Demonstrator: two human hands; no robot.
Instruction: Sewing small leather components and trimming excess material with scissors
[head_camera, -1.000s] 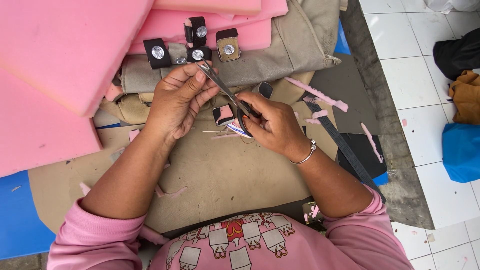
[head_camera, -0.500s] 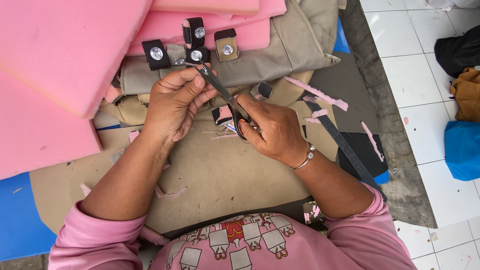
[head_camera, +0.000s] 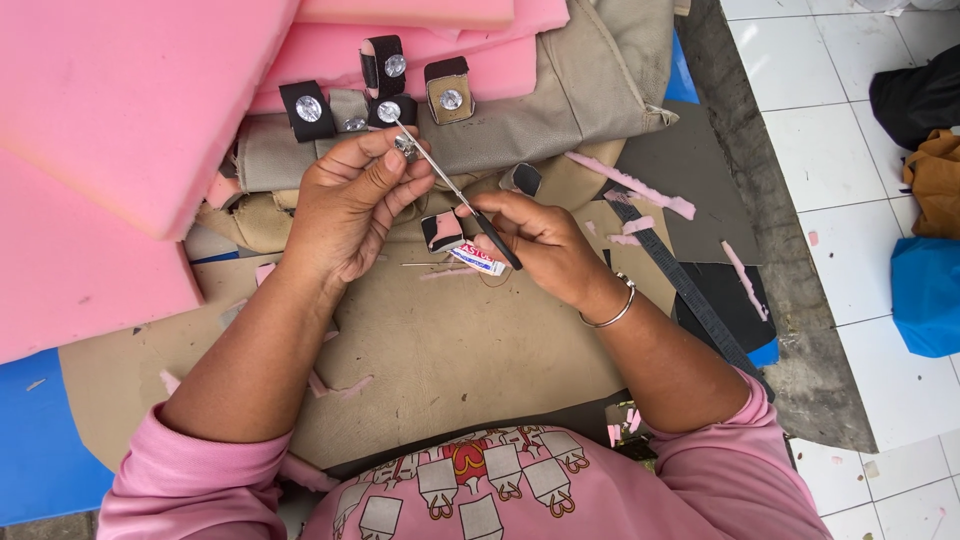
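Left hand (head_camera: 350, 205) pinches a small metal stud (head_camera: 405, 146) (shiny), right hand (head_camera: 535, 240) grips scissors (head_camera: 460, 200) touching it.

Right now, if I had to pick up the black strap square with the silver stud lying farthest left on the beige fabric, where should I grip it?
Pinch the black strap square with the silver stud by its two side edges, from above. It lies flat and apart from its neighbours.

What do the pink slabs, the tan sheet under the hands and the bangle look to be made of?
Pink slabs: probably soft foam, matt, with thick cut edges and torn pink crumbs nearby.
Tan sheet: seemingly woven fabric or faux leather; the matt surface leaves it open.
Bangle on the right wrist: likely metal, thin, silvery and shiny.
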